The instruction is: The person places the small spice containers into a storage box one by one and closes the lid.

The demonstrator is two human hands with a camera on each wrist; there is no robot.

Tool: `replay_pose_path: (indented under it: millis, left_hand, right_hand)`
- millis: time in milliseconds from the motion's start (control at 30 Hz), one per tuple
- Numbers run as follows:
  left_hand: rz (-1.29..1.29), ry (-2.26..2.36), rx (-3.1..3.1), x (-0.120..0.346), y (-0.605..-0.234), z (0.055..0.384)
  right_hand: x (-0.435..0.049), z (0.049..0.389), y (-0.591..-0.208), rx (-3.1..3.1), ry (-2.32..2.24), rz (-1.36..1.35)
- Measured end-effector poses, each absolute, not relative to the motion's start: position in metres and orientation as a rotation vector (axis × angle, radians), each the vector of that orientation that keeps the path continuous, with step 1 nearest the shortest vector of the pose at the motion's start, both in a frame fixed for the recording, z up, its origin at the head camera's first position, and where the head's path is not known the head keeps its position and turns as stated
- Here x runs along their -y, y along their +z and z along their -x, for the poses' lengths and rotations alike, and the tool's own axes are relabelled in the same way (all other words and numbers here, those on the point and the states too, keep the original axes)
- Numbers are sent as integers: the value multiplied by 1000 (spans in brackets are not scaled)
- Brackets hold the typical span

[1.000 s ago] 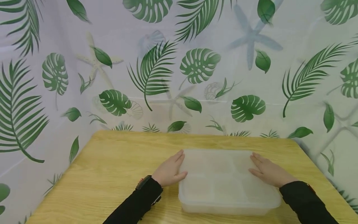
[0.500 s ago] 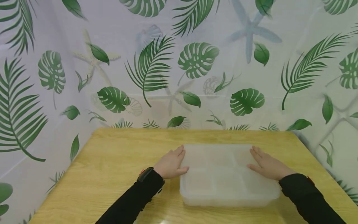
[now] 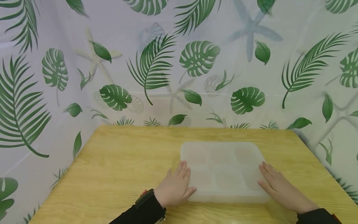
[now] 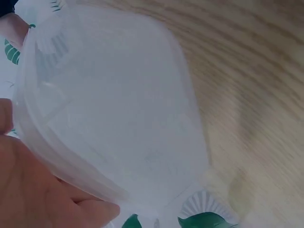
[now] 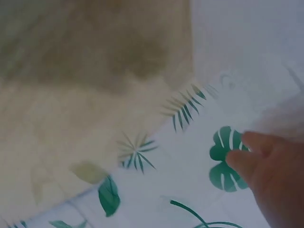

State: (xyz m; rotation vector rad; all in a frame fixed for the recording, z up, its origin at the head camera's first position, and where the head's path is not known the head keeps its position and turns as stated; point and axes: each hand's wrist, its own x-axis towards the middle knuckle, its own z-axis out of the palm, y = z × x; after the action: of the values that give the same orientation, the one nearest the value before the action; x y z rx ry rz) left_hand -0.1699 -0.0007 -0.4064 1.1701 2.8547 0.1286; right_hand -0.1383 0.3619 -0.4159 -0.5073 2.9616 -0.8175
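Note:
A translucent whitish lidded plastic box [image 3: 226, 169] lies on the wooden table, right of its middle. Several compartments show faintly through its top; the contents are too hazy to make out. My left hand [image 3: 175, 185] is at the box's left edge, fingers extended, thumb by the near left corner. In the left wrist view that hand [image 4: 38, 185] lies along one side of the box [image 4: 118, 104]. At the right edge is my right hand [image 3: 285, 188], fingers straight, fingertips touching or very close to the rim. The right wrist view shows fingers of this hand [image 5: 275, 175] with nothing between them.
The wooden table [image 3: 126, 161] runs back to a white hanging cloth [image 3: 212, 112] printed with leaves and starfish. The same cloth hangs along the left and right sides of the table.
Both hands have slid nearer to me along the box's sides, and the right one has also shifted outward. The box stays about where it was; the head view has tilted slightly.

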Motion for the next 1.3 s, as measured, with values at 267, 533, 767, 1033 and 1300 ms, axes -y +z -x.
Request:
replay_pose_path:
  millis: [267,533,767,1033,1300]
  left_hand:
    - [-1215,185,-2883,2,-417,168]
    - [-1261,244,-2890,3,-418,166]
    - [-1246,264,-2873,2,-417,171]
    - [-1208,357,-2803,-6,-415,185]
    - [-1159,404,-2953,1,-390,180]
  right_hand:
    - [-356,131,-432,-3140,-838,519]
    - [-357,131,-438,-3261,-769,619]
    - [-359,134,-433,-3187,-809,557]
    - [-365,139,-427,-3148,-859,463]
    - [-326,125,-391,-3138,-869,377]
